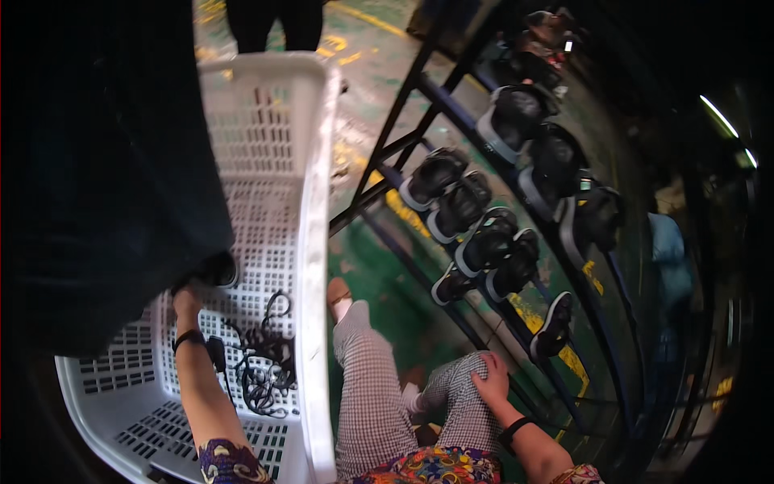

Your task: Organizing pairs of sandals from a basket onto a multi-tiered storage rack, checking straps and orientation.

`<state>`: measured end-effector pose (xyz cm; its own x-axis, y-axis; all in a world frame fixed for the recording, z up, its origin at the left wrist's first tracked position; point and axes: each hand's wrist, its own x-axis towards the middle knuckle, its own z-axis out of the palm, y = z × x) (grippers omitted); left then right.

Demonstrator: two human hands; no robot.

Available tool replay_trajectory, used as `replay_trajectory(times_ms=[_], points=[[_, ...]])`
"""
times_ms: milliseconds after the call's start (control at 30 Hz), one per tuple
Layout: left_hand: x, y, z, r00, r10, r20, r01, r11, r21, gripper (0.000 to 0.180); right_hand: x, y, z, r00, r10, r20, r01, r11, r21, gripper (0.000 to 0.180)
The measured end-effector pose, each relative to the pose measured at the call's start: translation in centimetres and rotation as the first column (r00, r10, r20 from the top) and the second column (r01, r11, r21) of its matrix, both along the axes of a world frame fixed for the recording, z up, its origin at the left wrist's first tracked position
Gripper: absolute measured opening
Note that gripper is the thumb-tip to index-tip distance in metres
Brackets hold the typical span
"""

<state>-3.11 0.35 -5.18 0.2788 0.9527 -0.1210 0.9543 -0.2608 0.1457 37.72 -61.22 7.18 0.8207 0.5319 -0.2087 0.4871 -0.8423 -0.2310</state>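
My left hand (187,300) reaches down into a white slatted plastic basket (310,202) and closes on a black shoe (216,269) near its left wall; a dark shape at the left hides part of the shoe. A tangle of black laces (262,359) lies on the basket floor just right of my forearm. My right hand (490,377) rests flat on my right knee, over checked trousers (367,387), fingers spread and holding nothing.
A dark metal rack (419,89) stands to the right, with several black shoes (459,206) on its blue rails. The floor (379,274) is green with yellow markings. Another person's dark legs (274,24) stand beyond the basket.
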Motion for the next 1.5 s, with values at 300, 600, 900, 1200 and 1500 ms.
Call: replay_trajectory(times_ms=[300, 600, 900, 1200, 1500], points=[[-3.1, 1.8, -0.4, 0.941, -0.314, -0.126, 0.334, 0.923, 0.192, 0.03, -0.4, 1.4, 0.8, 0.999, 0.031, 0.017, -0.031, 0.999, 0.026, 0.052], [1.3, -6.3, 17.0, 0.948, -0.319, 0.021, 0.3, 0.866, -0.4, 0.035, -0.9, -0.8, 0.2, 0.993, -0.076, -0.086, 0.084, 0.992, 0.091, 0.057], [1.6, -18.4, 41.9, 0.694, 0.125, 0.709, 0.323, 0.827, -0.461, 0.009, -4.5, 5.5, 5.0, 0.663, 0.312, -0.68, 0.41, 0.609, 0.679, 0.034], [8.7, -36.0, 52.8, 0.304, -0.1, 0.947, 0.422, 0.906, -0.039, 0.013, -14.1, 9.9, 24.4, 0.098, 0.901, -0.424, 0.207, 0.398, 0.894, 0.09], [18.4, -48.3, 41.8, 0.224, 0.177, 0.958, 0.67, 0.686, -0.283, 0.012, -14.7, 3.6, 18.4, 0.528, 0.582, -0.618, 0.515, 0.359, 0.778, 0.048]])
